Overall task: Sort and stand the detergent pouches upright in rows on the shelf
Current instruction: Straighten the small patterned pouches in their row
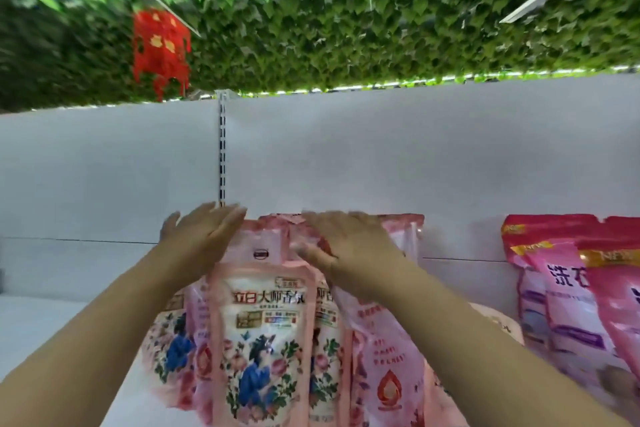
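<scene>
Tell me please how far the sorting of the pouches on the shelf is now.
Partly done. A group of floral pink pouches already stands upright on the white shelf. In hand: the left hand and right hand lie flat on the pouch tops, fingers straight. Left: the darker pink pouches at right lean and overlap.

- Floral pouches (263, 340): glossy, crinkled plastic film.
- Pink pouches (571, 291) at right: shiny plastic as well.
- Shelf (52, 319) and back panel (415, 149): smooth, matt white, painted look.
- Slotted upright strip (221, 149): metal.
- Leaves (346, 28) overhead: plastic-looking, slightly glossy.
</scene>
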`<act>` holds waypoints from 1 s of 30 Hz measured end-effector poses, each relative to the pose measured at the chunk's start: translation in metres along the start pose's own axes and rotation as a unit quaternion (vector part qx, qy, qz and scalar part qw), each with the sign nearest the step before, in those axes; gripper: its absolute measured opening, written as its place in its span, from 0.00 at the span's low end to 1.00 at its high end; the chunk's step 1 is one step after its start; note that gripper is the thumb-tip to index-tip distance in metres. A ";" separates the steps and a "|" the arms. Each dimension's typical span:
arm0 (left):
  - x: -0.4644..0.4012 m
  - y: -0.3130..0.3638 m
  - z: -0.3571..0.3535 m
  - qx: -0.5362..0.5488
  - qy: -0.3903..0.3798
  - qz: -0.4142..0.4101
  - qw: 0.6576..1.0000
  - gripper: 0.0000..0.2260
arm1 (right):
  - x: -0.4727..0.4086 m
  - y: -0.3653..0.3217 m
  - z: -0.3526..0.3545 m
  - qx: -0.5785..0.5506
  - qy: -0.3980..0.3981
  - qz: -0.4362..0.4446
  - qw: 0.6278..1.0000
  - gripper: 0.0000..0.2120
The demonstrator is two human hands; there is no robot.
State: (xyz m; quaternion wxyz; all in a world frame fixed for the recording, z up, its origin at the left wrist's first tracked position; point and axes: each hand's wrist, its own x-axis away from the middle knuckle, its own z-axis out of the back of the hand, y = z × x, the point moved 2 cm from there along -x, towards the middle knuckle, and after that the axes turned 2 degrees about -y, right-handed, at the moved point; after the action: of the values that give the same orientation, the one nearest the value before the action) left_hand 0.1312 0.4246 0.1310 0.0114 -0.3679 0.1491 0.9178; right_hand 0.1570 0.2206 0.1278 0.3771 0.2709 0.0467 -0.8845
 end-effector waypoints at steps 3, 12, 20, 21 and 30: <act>0.022 -0.007 -0.012 0.097 -0.006 -0.052 0.994 0.39 | 0.003 -0.001 -0.017 0.001 0.001 -0.003 1.000 0.39; 0.045 -0.033 -0.044 0.117 0.187 -0.141 0.965 0.32 | -0.022 -0.005 -0.039 -0.063 0.203 0.052 0.976 0.26; 0.044 -0.037 -0.055 0.052 0.257 -0.172 0.949 0.31 | -0.021 -0.006 -0.053 -0.174 0.229 0.101 0.952 0.39; 0.043 -0.036 -0.055 0.054 0.265 -0.174 0.947 0.30 | -0.022 -0.006 -0.054 -0.180 0.222 0.105 0.953 0.39; 0.033 -0.031 -0.053 0.052 0.277 -0.182 0.942 0.32 | -0.034 -0.001 -0.041 -0.260 0.196 0.043 0.945 0.48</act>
State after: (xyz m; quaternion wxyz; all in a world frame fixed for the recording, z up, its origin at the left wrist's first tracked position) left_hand 0.1466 0.4367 0.0645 0.1553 -0.6272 0.1245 0.7530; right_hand 0.1938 0.2543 0.1105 0.4553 0.3331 0.3364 -0.7540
